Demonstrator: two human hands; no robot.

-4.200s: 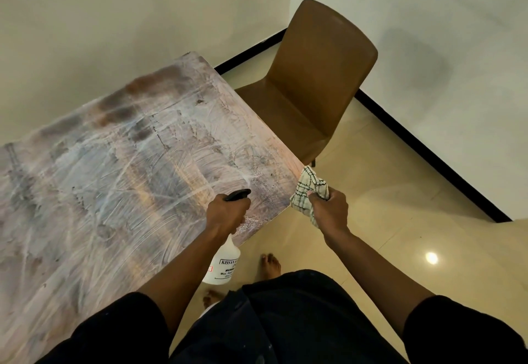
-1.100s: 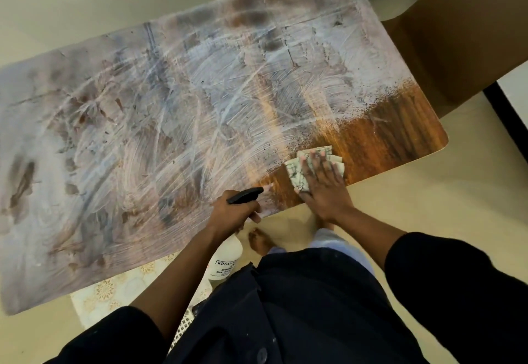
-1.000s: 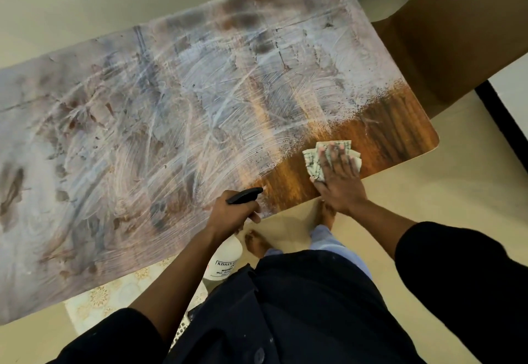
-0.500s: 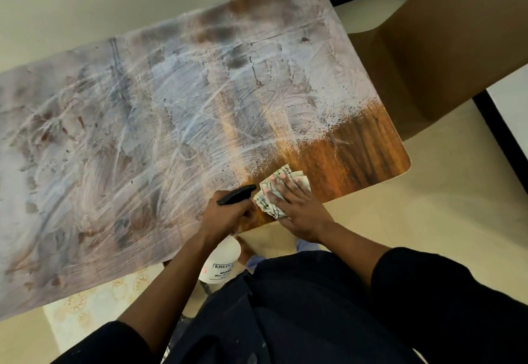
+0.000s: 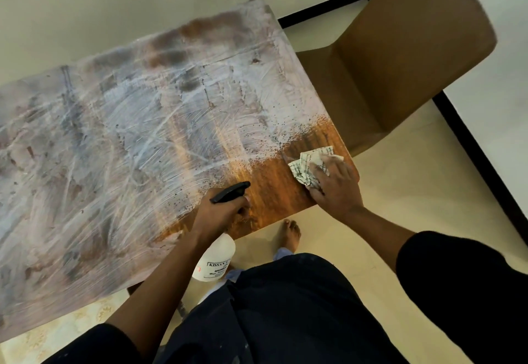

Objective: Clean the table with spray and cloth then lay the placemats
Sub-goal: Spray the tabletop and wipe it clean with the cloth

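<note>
Left hand grips spray bottle; right hand presses cloth on table.

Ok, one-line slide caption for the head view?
Right hand presses checked cloth on smeared wooden table; left hand grips white spray bottle.

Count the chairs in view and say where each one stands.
1: a brown chair at the table's far right end, beside the wall. Others may stand outside the view.

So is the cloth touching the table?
Touching. The head view shows the right hand pressing the cloth flat on the table, no gap.
</note>
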